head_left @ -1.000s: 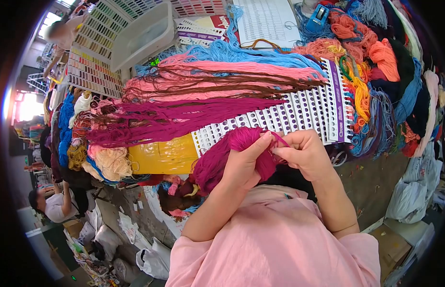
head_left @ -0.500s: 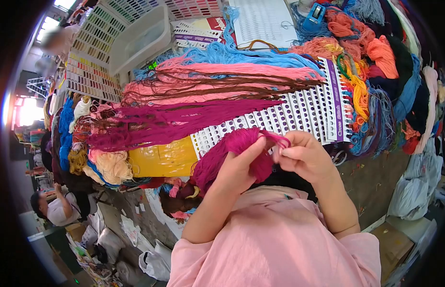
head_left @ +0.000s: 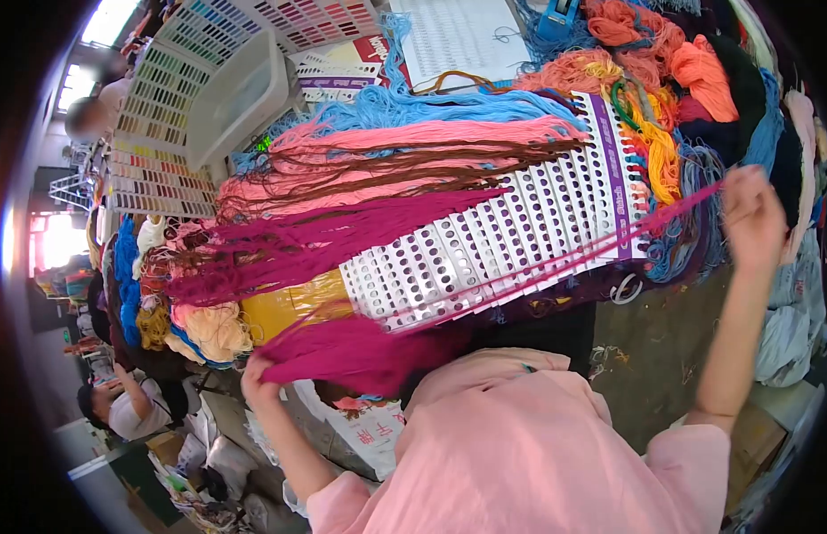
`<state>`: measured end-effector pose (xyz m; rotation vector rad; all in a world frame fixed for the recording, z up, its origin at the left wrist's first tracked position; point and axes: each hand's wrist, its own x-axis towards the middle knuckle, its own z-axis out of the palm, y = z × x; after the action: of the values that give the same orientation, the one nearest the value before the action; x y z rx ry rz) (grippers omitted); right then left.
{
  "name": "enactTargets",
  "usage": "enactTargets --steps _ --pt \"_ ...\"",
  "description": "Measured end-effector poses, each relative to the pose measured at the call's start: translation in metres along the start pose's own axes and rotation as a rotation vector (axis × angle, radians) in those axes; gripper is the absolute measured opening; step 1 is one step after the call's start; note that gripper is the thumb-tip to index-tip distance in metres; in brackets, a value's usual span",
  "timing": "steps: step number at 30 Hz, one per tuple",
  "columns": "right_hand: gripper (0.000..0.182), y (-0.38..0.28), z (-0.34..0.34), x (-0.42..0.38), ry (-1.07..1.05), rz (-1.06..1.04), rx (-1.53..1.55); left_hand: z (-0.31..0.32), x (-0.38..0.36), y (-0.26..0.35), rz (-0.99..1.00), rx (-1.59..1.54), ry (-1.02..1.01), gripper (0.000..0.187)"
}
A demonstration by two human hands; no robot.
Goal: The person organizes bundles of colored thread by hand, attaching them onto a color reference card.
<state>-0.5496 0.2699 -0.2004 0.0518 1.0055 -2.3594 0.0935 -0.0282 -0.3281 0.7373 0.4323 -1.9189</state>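
Note:
Out at the left, my left hand (head_left: 262,378) is closed on one end of a magenta thread skein (head_left: 351,351), which fans out loosely in front of my body. My right hand (head_left: 753,214) is far to the right, with fingers pinched on a few magenta strands (head_left: 556,261). These strands run at a slant from the skein up to that hand, stretched over punched white thread cards (head_left: 467,254). Threaded on the cards lie a magenta bundle (head_left: 342,227), brown threads (head_left: 404,160), pink threads (head_left: 298,169) and blue threads (head_left: 413,102).
Colour sample boards (head_left: 160,182) and a white plastic tray (head_left: 240,102) stand at the back left. Orange and yellow skeins (head_left: 702,76) pile up at the right. A yellow taped surface (head_left: 293,307) shows below the cards. Another person (head_left: 124,400) is at the far left.
My hands were close together at the skein and are now wide apart. The left moved left with the skein; the right drew strands out to the upper right.

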Motion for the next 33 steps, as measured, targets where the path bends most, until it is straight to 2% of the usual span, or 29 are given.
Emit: enactTargets --steps 1,2,3,4,5,6,7,8,9,10,11,12,13,15,16,17,19,20,21,22,24,25,28,33 --pt "0.014 -0.041 -0.034 0.032 -0.038 -0.144 0.008 -0.009 -0.009 0.04 0.23 -0.002 0.11 0.017" --pt "0.014 -0.091 -0.072 0.063 -0.19 -0.266 0.057 -0.015 -0.018 0.073 0.379 -0.035 0.136 0.016" --pt "0.013 -0.135 -0.095 0.085 -0.317 -0.351 0.072 -0.01 -0.021 0.088 0.434 -0.095 0.083 0.015" --pt "0.012 -0.151 -0.095 0.091 -0.399 -0.389 0.06 0.0 -0.019 0.085 0.396 -0.159 -0.01 0.014" --pt "0.011 -0.146 -0.079 0.088 -0.454 -0.391 0.019 0.017 -0.013 0.059 0.249 -0.207 -0.14 0.013" --pt "0.01 -0.117 -0.048 0.076 -0.448 -0.366 -0.071 0.041 -0.005 0.006 0.037 -0.182 -0.233 0.013" --pt "0.01 -0.075 -0.018 0.066 -0.319 -0.456 -0.413 0.067 0.003 -0.063 -0.135 -0.019 -0.215 0.01" --pt "0.009 -0.03 0.003 0.058 -0.213 -0.556 -0.91 0.094 0.01 -0.132 -0.308 0.141 -0.22 0.02" --pt "0.008 0.008 0.017 0.054 -0.249 -0.535 -1.137 0.1 0.029 -0.176 -0.47 0.142 -0.228 0.023" --pt "0.007 0.047 0.025 0.05 -0.322 -0.376 -1.118 0.105 0.041 -0.219 -0.277 0.524 -0.122 0.023" --pt "0.007 0.078 0.03 0.047 -0.306 -0.09 -1.029 0.111 0.052 -0.262 -0.141 0.929 0.043 0.023" --pt "0.007 0.108 0.027 0.047 -0.401 -0.081 -1.042 0.111 0.063 -0.294 -0.332 0.961 -0.111 0.022" --pt "0.004 0.131 0.022 0.05 -0.502 -0.09 -1.13 0.117 0.064 -0.325 -0.384 1.082 -0.161 0.021" --pt "0.006 0.171 0.014 0.049 -0.506 0.025 -1.181 0.121 0.068 -0.376 -0.417 1.328 -0.209 0.02" --pt "0.006 0.185 0.015 0.041 -0.516 -0.208 -1.244 0.12 0.071 -0.396 -0.398 1.453 -0.206 0.021" --pt "0.008 0.197 0.014 0.037 -0.527 -0.347 -1.337 0.112 0.08 -0.411 -0.392 1.491 -0.2 0.02" --pt "0.009 0.205 0.009 0.032 -0.623 -0.538 -1.467 0.092 0.101 -0.429 -0.363 1.647 -0.232 0.017" --pt "0.01 0.205 0.007 0.031 -0.643 -0.63 -1.525 0.086 0.103 -0.43 -0.326 1.685 -0.352 0.014" --pt "0.012 0.198 0.009 0.03 -0.663 -0.558 -1.538 0.09 0.098 -0.428 -0.348 1.745 -0.368 0.012" --pt "0.013 0.195 0.01 0.031 -0.667 -0.584 -1.515 0.095 0.091 -0.427 -0.371 1.806 -0.382 0.011" --pt "0.015 0.193 0.009 0.029 -0.668 -0.627 -1.462 0.093 0.078 -0.432 -0.317 1.7 -0.248 0.009" --pt "0.023 0.198 0.008 0.028 -0.741 -0.686 -1.45 0.092 0.076 -0.433 -0.286 1.648 -0.183 0.009" --pt "0.031 0.195 0.017 0.011 -0.788 -0.76 -1.566 0.094 0.085 -0.433 -0.316 1.467 -0.344 0.007" --pt "0.027 0.193 0.007 0.02 -0.795 -0.529 -1.356 0.092 0.083 -0.449 -0.162 1.593 -0.296 0.009"
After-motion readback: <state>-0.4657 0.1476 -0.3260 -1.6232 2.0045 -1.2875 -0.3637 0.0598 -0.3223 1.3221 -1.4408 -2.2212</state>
